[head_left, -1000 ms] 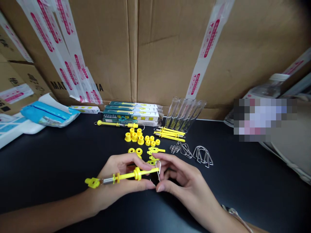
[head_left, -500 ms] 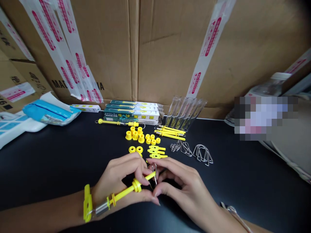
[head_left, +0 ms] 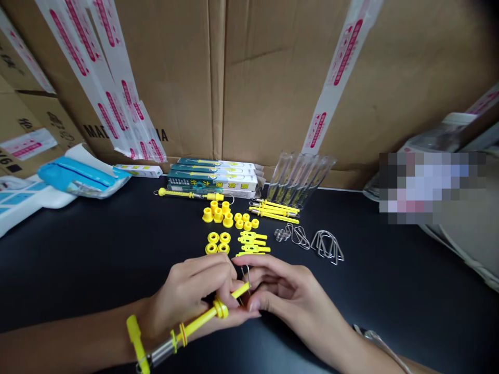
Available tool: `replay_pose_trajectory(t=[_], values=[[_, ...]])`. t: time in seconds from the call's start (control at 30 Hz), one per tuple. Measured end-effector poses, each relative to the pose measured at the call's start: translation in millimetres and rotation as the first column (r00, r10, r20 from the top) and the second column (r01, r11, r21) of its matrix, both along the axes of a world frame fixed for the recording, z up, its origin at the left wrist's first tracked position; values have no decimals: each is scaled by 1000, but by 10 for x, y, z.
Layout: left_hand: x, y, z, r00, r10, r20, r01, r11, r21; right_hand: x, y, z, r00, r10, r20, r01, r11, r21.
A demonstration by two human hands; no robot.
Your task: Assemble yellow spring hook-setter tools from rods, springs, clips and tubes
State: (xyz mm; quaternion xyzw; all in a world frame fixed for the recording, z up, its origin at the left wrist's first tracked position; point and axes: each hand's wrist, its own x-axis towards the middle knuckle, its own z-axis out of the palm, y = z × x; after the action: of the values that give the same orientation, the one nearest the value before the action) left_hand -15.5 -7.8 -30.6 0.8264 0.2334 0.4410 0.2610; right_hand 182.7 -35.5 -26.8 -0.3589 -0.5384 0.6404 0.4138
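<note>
My left hand pinches the yellow rod of a spring scale, which slants from lower left to the middle. A yellow ring sits around the rod; lower down are a metal spring and a hanging yellow tab. My right hand is closed on a bent wire hook at the rod's upper end. Whether the wire passes through the rod is hard to see. Beyond my hands lie yellow rings, yellow tabs and bent wire hooks.
Yellow flanged caps, small caps and rods with springs lie farther back. Clear tubes lean against the cardboard. Boxes are stacked beside them. A blue packet lies left, a plastic bottle right.
Both hands and the rod have shifted slightly down in view. The yellow tab at the spring end has swung and turned. The wire hook remains at the rod's upper end.
</note>
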Motion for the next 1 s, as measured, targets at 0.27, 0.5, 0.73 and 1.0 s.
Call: replay_pose_trajectory(t=[0.27, 0.5, 0.73, 1.0], values=[[32, -37, 92, 1000, -9, 3, 9, 1000, -7, 32, 54, 67, 999, 24, -31, -26, 998, -48], [17, -56, 50, 986, -83, -141, 95, 992, 79, 60, 110, 88, 999, 34, 7, -32, 991, -132], [-6, -102, 78, 957, -109, -271, 148, 980, 130, 87, 136, 80, 999, 41, 25, -37, 989, -142], [5, -25, 198, 975, -215, 57, 223, 944, -244, 107, 159, 44, 998, 39, -56, -48, 984, -173]])
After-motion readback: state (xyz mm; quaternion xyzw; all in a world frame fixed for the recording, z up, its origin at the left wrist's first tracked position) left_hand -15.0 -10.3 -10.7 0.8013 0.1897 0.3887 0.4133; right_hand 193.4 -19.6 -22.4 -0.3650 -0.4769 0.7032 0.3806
